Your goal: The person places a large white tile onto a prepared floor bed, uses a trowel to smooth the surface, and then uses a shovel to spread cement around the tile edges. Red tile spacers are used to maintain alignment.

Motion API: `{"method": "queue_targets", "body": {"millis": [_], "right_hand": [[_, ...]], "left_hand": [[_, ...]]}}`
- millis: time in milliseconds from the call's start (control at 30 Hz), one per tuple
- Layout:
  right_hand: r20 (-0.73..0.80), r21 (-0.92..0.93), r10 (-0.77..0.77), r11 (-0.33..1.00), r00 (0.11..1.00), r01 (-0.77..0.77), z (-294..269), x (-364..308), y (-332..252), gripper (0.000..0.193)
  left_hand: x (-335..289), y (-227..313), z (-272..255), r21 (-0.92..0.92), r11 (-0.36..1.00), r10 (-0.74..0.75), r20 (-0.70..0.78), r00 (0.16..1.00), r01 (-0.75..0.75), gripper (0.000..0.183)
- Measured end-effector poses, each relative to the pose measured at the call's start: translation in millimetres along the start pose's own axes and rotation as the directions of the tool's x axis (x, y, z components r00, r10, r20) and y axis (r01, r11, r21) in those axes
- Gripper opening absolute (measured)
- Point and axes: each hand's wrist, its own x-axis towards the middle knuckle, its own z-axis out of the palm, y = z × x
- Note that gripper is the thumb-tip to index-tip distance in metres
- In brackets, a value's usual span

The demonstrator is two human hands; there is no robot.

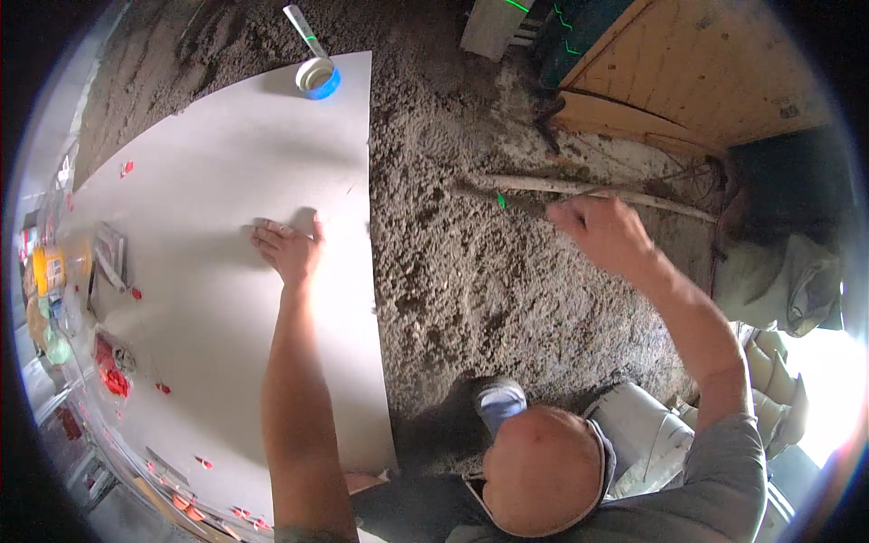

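My left hand [291, 252] lies on the large pale slab [208, 308], fingers spread and holding nothing. To the right, over the rough grey mortar-like bed [453, 299], my right hand [602, 231] is closed around the end of a slim grey-brown tool [525, 204]. Blur hides what kind of tool it is. A green light mark falls on it. At the slab's far edge stands a round white thing with a blue rim [319, 80]. A pale strip [302, 29] sticks out beyond it.
Small red pieces [163, 388] dot the slab's left side, near a red packet [114, 380] and a yellow container [49, 270]. A pale pole [588, 187] lies beyond my right hand. Wooden boards [697, 72] stand far right; a white bucket-like thing [638, 430] is near right.
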Motion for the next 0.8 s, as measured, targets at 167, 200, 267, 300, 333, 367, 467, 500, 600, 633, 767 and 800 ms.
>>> {"method": "queue_targets", "body": {"millis": [167,200,267,300,333,367,467,500,600,633,767,800], "right_hand": [[-0.044,-0.119,-0.015,0.993,0.999,0.01,-32,130,-61,0.06],[0.067,-0.032,0.084,0.996,0.994,-0.082,-20,154,-85,0.063],[0.084,-0.08,-0.01,0.997,0.996,0.017,3,184,-96,0.065],[0.102,-0.068,0.015,0.998,0.995,-0.008,14,188,-89,0.064],[0.12,-0.059,0.027,0.998,0.992,-0.02,21,191,-78,0.064],[0.125,-0.047,0.037,0.998,0.991,-0.031,13,189,-82,0.063],[-0.049,-0.173,-0.139,0.976,0.989,0.129,-33,171,-68,0.062],[-0.056,-0.202,-0.162,0.968,0.985,0.147,-44,172,-65,0.062],[-0.008,-0.226,-0.113,0.968,0.994,0.108,-73,199,-61,0.062],[-0.031,-0.243,-0.09,0.967,0.995,0.08,-67,217,-72,0.062],[-0.046,-0.244,0.005,0.97,0.999,-0.016,-33,271,-88,0.069],[-0.031,-0.225,0.018,0.974,0.999,-0.024,-32,274,-77,0.072]], "left_hand": [[9,6,6,0.098,0.975,0.222,-0.513,0.829,-0.2,0.098],[9,10,0,0.135,0.97,0.242,-0.515,0.823,-0.201,0.096],[8,16,-4,0.129,0.967,0.254,-0.506,0.824,-0.219,0.094],[6,18,-5,0.096,0.967,0.252,-0.498,0.83,-0.237,0.093],[3,18,-8,0.111,0.964,0.264,-0.492,0.83,-0.242,0.09],[4,15,-10,0.094,0.965,0.26,-0.484,0.836,-0.246,0.09],[4,3,-21,0.023,0.968,0.232,-0.476,0.848,-0.251,0.088],[4,6,-23,0.017,0.971,0.219,-0.458,0.861,-0.238,0.089],[4,6,-25,0.022,0.975,0.208,-0.434,0.877,-0.22,0.092],[4,9,-24,0.02,0.975,0.208,-0.415,0.886,-0.22,0.092],[8,22,-23,-0.019,0.966,0.238,-0.326,0.915,-0.258,0.094],[9,22,-23,-0.029,0.963,0.246,-0.303,0.921,-0.267,0.094]]}}
